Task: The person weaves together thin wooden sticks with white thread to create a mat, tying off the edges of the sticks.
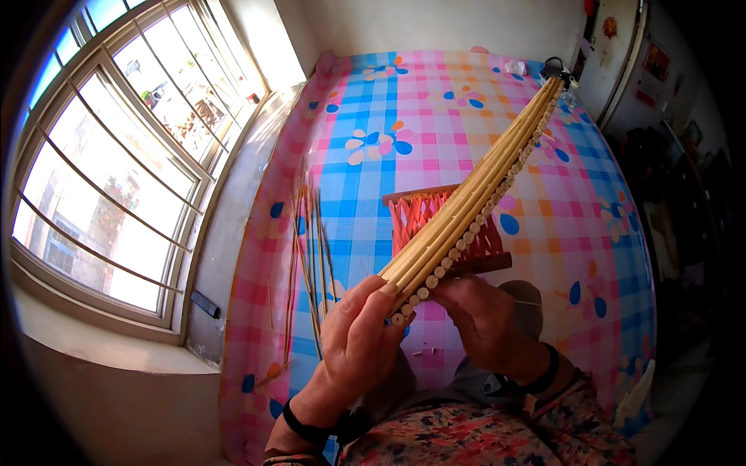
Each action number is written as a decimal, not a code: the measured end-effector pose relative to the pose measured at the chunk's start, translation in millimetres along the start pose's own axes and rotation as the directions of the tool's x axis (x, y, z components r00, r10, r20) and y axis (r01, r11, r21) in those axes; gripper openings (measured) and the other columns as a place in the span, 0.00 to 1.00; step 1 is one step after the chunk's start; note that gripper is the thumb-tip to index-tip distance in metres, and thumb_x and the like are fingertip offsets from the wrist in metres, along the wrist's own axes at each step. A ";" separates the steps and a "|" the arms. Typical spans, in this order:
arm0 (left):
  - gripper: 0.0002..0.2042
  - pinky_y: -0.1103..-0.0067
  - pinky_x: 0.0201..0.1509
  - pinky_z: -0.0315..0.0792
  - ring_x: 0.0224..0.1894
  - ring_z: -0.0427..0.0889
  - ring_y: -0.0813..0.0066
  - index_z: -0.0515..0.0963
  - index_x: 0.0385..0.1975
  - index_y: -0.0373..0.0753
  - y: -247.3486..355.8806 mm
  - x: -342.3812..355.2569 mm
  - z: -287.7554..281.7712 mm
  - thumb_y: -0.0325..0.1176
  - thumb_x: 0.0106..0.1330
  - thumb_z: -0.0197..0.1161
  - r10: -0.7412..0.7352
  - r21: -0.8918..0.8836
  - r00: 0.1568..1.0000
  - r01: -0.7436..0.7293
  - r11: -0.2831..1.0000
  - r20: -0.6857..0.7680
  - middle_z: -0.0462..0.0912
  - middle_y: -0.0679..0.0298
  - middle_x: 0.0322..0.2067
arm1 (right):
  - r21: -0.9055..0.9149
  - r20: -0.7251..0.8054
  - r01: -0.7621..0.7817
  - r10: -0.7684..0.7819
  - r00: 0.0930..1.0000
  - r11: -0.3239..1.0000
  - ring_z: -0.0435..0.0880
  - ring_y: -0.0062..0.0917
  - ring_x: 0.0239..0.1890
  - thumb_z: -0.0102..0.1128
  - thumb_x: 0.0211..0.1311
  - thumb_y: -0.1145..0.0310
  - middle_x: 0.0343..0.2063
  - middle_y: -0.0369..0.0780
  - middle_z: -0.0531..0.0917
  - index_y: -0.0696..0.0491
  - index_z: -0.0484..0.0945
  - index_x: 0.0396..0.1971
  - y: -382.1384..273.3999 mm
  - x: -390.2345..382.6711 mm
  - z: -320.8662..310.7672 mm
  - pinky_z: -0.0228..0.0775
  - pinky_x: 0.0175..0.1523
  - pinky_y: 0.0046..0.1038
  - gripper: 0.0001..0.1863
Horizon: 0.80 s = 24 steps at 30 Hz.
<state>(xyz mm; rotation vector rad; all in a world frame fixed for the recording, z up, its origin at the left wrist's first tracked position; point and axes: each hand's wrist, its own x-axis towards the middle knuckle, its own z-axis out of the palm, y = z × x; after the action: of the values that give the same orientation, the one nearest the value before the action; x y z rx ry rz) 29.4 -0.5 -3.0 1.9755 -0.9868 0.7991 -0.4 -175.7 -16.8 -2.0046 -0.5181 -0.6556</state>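
A mat of pale yellow stalks (pixel 466 203), laid side by side, slants from my lap up to the far right. Its round cut ends line up along the right edge. My left hand (pixel 359 326) is closed around the near end, with the thumb on top. Close by, my right hand (pixel 483 320) pinches at the edge with the cut ends. Its fingertips are partly hidden under the mat, so I cannot make out whether a thread or needle is in them. Several loose thin stalks (pixel 312 260) lie on the bed to the left.
Behind the mat stands a low stool with red straps (pixel 406 223) and wooden bars, partly covered. A checked, flowered sheet (pixel 435 116) spreads beneath everything. A dark remote control (pixel 205 304) rests on the sill beside the barred window (pixel 116 179). Small white bits (pixel 423 352) lie near my legs.
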 end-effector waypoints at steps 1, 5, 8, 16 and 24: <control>0.20 0.72 0.40 0.75 0.38 0.78 0.59 0.68 0.45 0.29 0.1 -0.5 -0.5 0.21 0.52 0.65 -0.015 0.008 1.000 0.015 1.000 0.023 0.76 0.48 0.39 | 0.000 0.001 0.000 0.000 1.000 1.000 0.81 0.37 0.35 0.55 0.56 0.79 0.34 0.46 0.79 0.57 0.74 0.44 0.2 0.3 -0.4 0.73 0.37 0.31 0.14; 0.20 0.71 0.33 0.75 0.34 0.79 0.57 0.70 0.44 0.27 -2.5 -2.5 0.2 0.19 0.50 0.65 0.005 -0.019 1.000 -0.005 1.000 -0.011 0.76 0.47 0.39 | -0.010 0.040 0.029 -0.029 0.999 1.000 0.81 0.37 0.35 0.54 0.56 0.79 0.35 0.46 0.79 0.58 0.74 0.44 0.5 0.9 -1.7 0.73 0.37 0.31 0.14; 0.21 0.71 0.33 0.75 0.34 0.79 0.57 0.70 0.45 0.28 -2.6 -2.7 -0.8 0.19 0.49 0.65 0.016 -0.026 1.000 -0.016 1.000 -0.010 0.76 0.47 0.39 | -0.016 0.041 0.017 -0.016 0.999 1.000 0.81 0.38 0.34 0.55 0.56 0.81 0.33 0.46 0.79 0.59 0.75 0.41 -4.4 2.8 -2.3 0.73 0.36 0.30 0.12; 0.21 0.74 0.39 0.75 0.38 0.79 0.60 0.70 0.44 0.30 -0.8 -11.9 0.9 0.23 0.50 0.68 -0.040 -0.028 0.998 0.041 0.999 0.043 0.76 0.49 0.40 | 0.061 0.064 -0.189 0.185 0.981 0.980 0.81 0.37 0.31 0.58 0.58 0.75 0.28 0.46 0.80 0.57 0.74 0.37 -13.5 -0.3 -1.4 0.73 0.34 0.30 0.08; 0.20 0.71 0.40 0.75 0.37 0.79 0.58 0.70 0.44 0.29 1.3 -19.1 16.7 0.21 0.51 0.66 0.011 -0.027 1.000 -0.011 1.000 0.010 0.76 0.48 0.41 | 0.260 0.201 -0.541 0.503 0.841 0.800 0.75 0.16 0.24 0.55 0.62 0.73 0.24 0.38 0.78 0.57 0.71 0.38 -15.6 -4.0 -14.8 0.69 0.29 0.22 0.07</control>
<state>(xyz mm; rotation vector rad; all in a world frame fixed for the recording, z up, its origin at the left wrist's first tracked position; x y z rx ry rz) 21.8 -8.3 -25.9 1.9545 -1.0102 0.7785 -16.3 -181.7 -3.0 -1.7768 -0.1024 -0.0953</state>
